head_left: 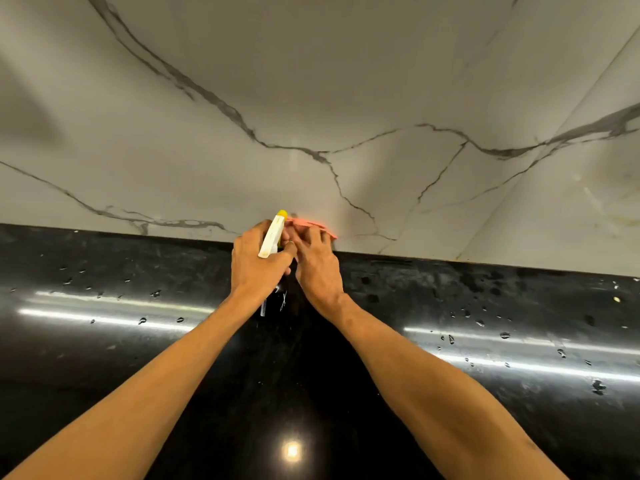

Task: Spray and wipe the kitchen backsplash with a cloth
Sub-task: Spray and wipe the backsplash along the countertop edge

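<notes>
left hand (258,268) grips sprayer (272,237), right hand (317,268) presses cloth (311,224).

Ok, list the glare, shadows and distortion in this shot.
Head view: a round lamp glare and two long bright streaks on the wet black counter; soft shadow across the backsplash at upper left; wide-angle stretch toward the frame's corners; bottle and cloth look slightly soft.
</notes>
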